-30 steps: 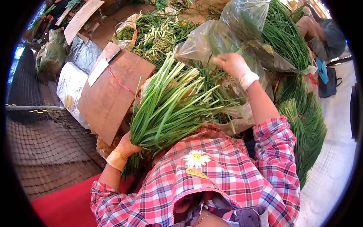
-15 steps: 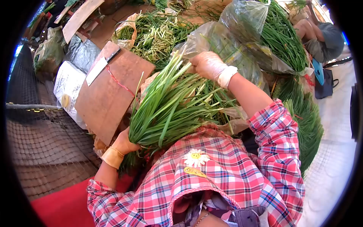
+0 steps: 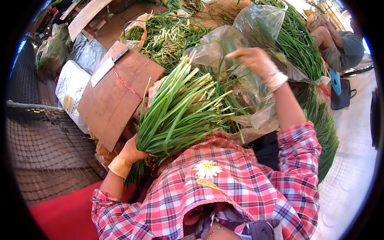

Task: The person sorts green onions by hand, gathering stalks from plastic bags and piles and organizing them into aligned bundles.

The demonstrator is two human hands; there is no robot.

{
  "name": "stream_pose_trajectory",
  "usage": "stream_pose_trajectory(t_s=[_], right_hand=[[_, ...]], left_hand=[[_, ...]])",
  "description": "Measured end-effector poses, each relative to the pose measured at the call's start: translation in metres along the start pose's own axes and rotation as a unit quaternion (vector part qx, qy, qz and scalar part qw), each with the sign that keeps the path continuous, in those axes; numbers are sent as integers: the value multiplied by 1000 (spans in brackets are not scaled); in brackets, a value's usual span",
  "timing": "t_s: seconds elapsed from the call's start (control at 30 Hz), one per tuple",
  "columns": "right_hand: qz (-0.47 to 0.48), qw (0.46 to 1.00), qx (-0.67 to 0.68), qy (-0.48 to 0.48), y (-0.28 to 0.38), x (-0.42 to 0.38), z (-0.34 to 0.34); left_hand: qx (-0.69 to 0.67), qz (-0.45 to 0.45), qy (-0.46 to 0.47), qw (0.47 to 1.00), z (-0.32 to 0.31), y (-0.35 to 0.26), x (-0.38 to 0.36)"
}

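My left hand (image 3: 134, 151), in a pale glove, is closed around the leafy end of a thick bunch of garlic chives (image 3: 174, 114). Their pale stem ends fan out up and to the right. My right hand (image 3: 258, 64), gloved and slightly blurred, is raised over the clear plastic bag (image 3: 250, 80), apart from the bunch. Its fingers are drawn together and point left; whatever they hold cannot be made out. Thin green strands (image 3: 220, 76) hang or lie just below and left of the fingertips.
A knife (image 3: 105, 70) lies on a brown board (image 3: 116, 96) at left, beside a red string. Behind is a pile of cut stems and leaves (image 3: 172, 40). More chives (image 3: 300, 48) lie in plastic at upper right. Another person (image 3: 340, 44) sits at far right.
My right hand has moved right, away from the stem ends of the bunch to above the plastic bag. The left hand keeps its hold, nearly still.
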State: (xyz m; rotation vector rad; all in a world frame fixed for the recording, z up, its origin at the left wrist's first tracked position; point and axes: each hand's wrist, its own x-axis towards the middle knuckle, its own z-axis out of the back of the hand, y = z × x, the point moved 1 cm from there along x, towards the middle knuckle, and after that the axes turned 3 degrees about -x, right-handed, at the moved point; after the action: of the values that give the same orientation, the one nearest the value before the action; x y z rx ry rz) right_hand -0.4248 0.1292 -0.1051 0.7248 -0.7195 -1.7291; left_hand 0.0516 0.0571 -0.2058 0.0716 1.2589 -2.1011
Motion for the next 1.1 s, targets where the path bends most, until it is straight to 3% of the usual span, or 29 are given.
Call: stream_pose_trajectory(t_s=[0.07, 0.13, 0.23, 0.27, 0.33, 0.37, 0.6, 0.73, 0.87, 0.97, 1.03, 1.1], right_hand=[[49, 989, -119, 69, 34, 6, -45], [166, 947, -264, 76, 35, 10, -76], [138, 915, -334, 177, 32, 15, -100], [139, 915, -333, 179, 33, 14, -102], [180, 855, -462, 153, 40, 3, -107], [192, 887, -404, 120, 48, -4, -104], [135, 891, -400, 164, 45, 1, -116], [189, 896, -369, 160, 44, -5, -112], [169, 887, -390, 184, 44, -2, -114], [165, 896, -376, 170, 41, -4, -113], [198, 925, -302, 117, 36, -4, -108], [193, 927, -314, 75, 31, -1, -98]], left_hand=[[-4, -4, -1, 1000, -2, 5, 0], [-10, -8, -4, 1000, -3, 4, 2], [14, -12, 0, 1000, -2, -6, 1], [9, -9, -2, 1000, 1, -14, 1], [0, -6, -5, 1000, 2, -14, 1], [-10, 3, 5, 1000, 3, -10, 1], [-22, 21, 1, 1000, 8, -28, 4], [-1, 7, 16, 1000, 6, -10, 4], [-22, 16, 12, 1000, 8, -22, 4], [-19, 29, 13, 999, 9, -22, 3], [-9, 35, 20, 999, 10, -20, 4], [2, 4, 18, 1000, 9, -18, 6]])
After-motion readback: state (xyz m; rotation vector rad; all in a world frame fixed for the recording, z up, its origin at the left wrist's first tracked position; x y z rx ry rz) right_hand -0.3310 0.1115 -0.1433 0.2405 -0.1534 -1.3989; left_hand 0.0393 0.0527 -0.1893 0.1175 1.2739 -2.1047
